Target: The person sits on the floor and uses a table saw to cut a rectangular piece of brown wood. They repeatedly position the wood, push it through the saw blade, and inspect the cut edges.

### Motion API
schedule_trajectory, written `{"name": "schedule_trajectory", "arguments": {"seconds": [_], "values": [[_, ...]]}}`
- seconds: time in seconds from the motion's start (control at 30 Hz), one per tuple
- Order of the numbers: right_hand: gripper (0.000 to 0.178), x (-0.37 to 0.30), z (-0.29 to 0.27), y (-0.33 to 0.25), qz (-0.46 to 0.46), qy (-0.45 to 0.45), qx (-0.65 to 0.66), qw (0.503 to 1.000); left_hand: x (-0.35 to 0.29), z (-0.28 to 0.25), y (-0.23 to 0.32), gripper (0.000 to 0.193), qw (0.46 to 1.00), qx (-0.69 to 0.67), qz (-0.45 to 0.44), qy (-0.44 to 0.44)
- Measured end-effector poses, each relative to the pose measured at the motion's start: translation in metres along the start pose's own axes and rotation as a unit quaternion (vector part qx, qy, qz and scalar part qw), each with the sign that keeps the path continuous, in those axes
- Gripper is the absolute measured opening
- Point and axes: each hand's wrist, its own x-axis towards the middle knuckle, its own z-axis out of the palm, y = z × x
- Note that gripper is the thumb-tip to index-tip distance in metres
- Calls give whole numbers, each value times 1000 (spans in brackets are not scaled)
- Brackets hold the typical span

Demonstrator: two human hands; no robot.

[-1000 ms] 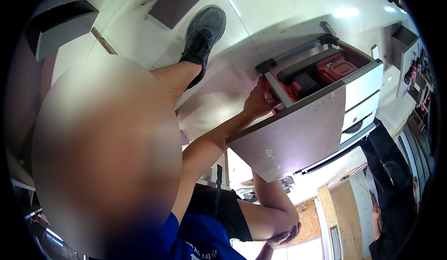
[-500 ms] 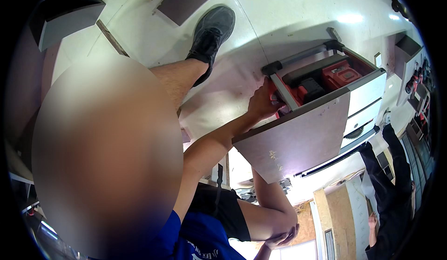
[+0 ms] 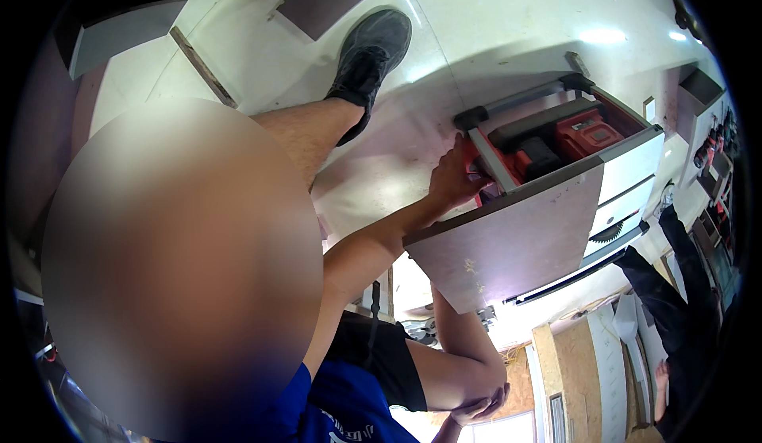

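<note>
My left hand (image 3: pixel 454 179) reaches to the near end of a table saw (image 3: pixel 629 189), its fingers curled round a red part (image 3: pixel 476 169) beneath the tabletop. What exactly they grip is partly hidden. The saw has a pale top, a grey tube frame and a red body with a black battery (image 3: pixel 538 157). A brown-grey panel (image 3: pixel 516 240) lies against the top and reaches past its near end. Beyond the panel's far edge, a toothed blade (image 3: pixel 608 233) shows. My right hand (image 3: pixel 480 407) rests over my bent right knee, holding nothing, with its fingers apart.
My left shoe (image 3: pixel 373 54) stands on the pale floor beside the saw. Near it lie a dark board (image 3: pixel 333 0) and a narrow strip (image 3: pixel 202 66). An open grey box (image 3: pixel 131 34) is at upper left. Another person's dark-clad legs (image 3: pixel 675 284) are at the right.
The whole view has shifted slightly, so the saw and floor sit a little further right. The other person has moved at the right. Both my hands keep their places.
</note>
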Motion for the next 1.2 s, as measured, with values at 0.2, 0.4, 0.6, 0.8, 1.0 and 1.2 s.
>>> {"name": "schedule_trajectory", "arguments": {"seconds": [0.2, 0.4, 0.6, 0.8, 1.0, 1.2], "values": [[62, 5, -7, 2, 4, -32, -2, 999, -5, -7, 7, 118, 1000, -20, 9, -6], [65, 21, -7, -14, 54, -41, -47, 997, -3, 0, 4, 112, 999, -18, 22, 40], [63, 42, -5, -31, 57, -63, -56, 995, -4, 6, -6, 112, 997, -27, 29, 64], [57, 48, -8, -31, 116, -56, -28, 991, -8, 2, -2, 112, 999, 23, -10, 26], [56, 118, -37, 34, 485, -146, 218, 834, -1, -8, -34, 91, 989, 27, 128, 61], [65, 164, -11, 62, 576, -402, 236, 672, -30, 6, -64, 39, 999, -42, 17, -10]]}}
